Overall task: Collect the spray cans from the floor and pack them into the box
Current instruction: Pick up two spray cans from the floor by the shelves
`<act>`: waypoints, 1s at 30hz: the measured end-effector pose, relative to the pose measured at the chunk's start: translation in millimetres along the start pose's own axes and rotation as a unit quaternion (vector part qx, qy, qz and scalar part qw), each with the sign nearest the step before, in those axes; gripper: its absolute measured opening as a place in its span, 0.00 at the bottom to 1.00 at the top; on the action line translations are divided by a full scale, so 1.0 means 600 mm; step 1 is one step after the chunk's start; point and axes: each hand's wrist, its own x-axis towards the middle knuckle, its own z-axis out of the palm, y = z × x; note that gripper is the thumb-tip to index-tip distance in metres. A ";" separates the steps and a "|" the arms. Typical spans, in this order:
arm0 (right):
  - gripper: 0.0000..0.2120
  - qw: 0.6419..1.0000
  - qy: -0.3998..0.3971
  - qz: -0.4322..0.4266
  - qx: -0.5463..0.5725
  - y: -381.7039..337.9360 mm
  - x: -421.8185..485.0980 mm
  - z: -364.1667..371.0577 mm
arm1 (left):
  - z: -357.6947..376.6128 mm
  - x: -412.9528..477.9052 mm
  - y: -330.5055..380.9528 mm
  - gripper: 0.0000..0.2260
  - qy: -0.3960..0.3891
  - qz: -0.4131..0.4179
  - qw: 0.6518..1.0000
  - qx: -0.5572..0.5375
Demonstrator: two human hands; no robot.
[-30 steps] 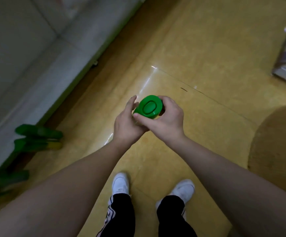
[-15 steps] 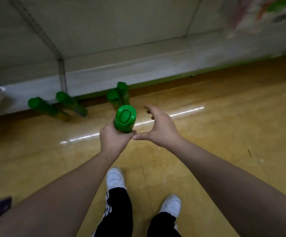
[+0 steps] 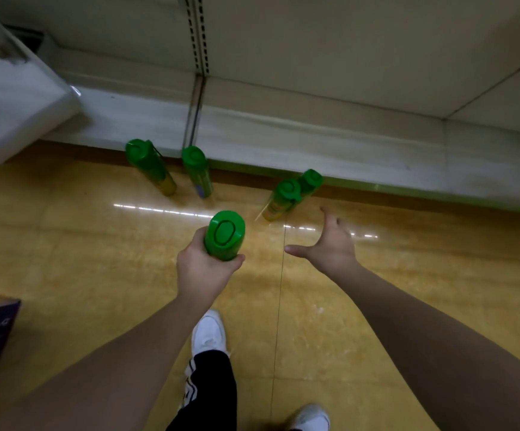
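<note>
Left grip (image 3: 201,269) wraps an all-green spray can (image 3: 224,236) with oval-indented cap; right grip (image 3: 330,244) hangs spread wide.

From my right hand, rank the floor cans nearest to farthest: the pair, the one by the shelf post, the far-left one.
1. Pair of cans, just ahead of the right hand.
2. Can by the post, farther left.
3. Far-left can, farthest left.

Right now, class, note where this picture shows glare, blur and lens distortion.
Head view: a bright streak of glare crosses the glossy floor beyond the held can; head view: the white bundle at upper left is smeared by blur; head view: the shelf base looks bowed, wide-angle distortion.
</note>
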 end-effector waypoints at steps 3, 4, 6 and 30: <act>0.57 1.000 -0.001 0.020 0.007 -0.008 0.047 0.014 | 0.002 0.028 -0.021 0.30 -0.002 -0.013 1.000 -0.014; 0.57 0.999 0.001 0.027 0.023 -0.012 0.061 0.022 | 0.004 0.035 -0.025 0.30 -0.002 -0.014 1.000 -0.012; 0.55 0.997 0.008 0.040 0.066 -0.018 0.087 0.045 | 0.011 0.047 -0.035 0.30 -0.002 -0.015 1.000 -0.002; 0.35 0.970 0.119 0.030 0.212 -0.079 0.208 0.158 | 0.024 0.169 -0.070 0.28 0.050 -0.067 0.996 0.011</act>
